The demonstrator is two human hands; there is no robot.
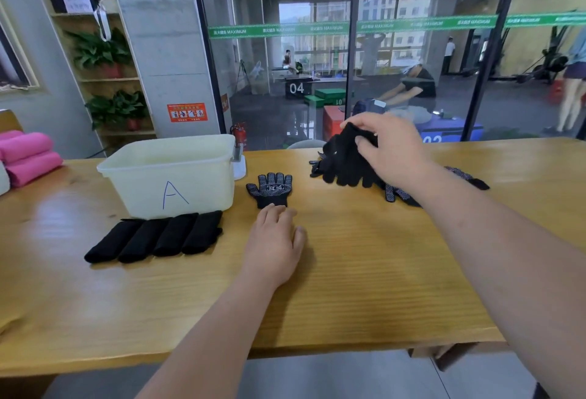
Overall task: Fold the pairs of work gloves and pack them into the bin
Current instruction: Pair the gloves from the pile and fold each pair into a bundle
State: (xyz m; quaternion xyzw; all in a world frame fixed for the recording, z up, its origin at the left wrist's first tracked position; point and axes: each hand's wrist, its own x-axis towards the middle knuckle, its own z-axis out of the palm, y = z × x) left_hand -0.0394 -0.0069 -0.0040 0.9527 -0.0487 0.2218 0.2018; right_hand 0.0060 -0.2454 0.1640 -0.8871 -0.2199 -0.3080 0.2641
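my right hand pinches a black glove off the pile by the table's far edge; snagged neighbours may drag along. my left hand lies flat and empty at the dotted glove.

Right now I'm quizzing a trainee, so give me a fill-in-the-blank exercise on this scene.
The bin bears the letter ____.
In front of it lie ____ folded glove bundles.
The right hand grips a black ____ over the pile.
The left hand lies flat on the ____.
Missing: A; four; glove; table.
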